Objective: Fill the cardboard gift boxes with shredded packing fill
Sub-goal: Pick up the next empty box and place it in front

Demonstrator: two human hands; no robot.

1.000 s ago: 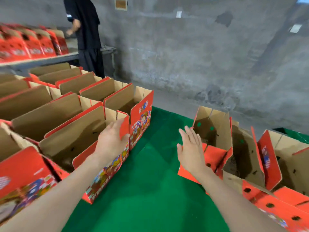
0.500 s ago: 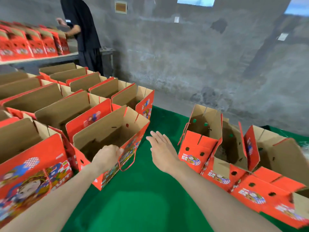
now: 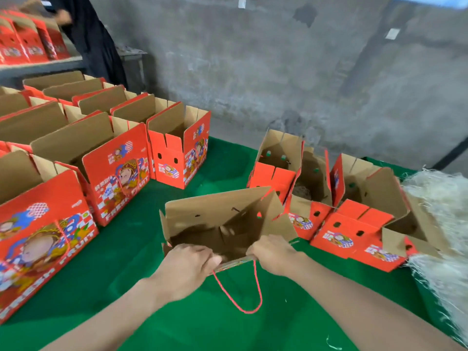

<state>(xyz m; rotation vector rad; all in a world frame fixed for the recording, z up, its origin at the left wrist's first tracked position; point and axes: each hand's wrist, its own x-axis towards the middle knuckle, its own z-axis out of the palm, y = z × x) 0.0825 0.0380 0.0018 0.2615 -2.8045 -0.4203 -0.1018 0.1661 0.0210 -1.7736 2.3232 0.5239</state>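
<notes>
An open red cardboard gift box stands in the middle of the green table, its brown inside facing me and its red cord handle hanging toward me. My left hand and my right hand both grip its near top edge. I see no fill inside this box. Pale shredded packing fill is piled at the right edge of the table. One box in the right cluster has some fill in its bottom.
Rows of open red boxes cover the left of the green table. A cluster of open boxes lies right of centre. A person in black stands at a far shelf of closed boxes. A concrete wall is behind.
The box has come out of the left row to the table's middle. My right hand moved left and took hold of its near edge beside my left hand. The view swung right.
</notes>
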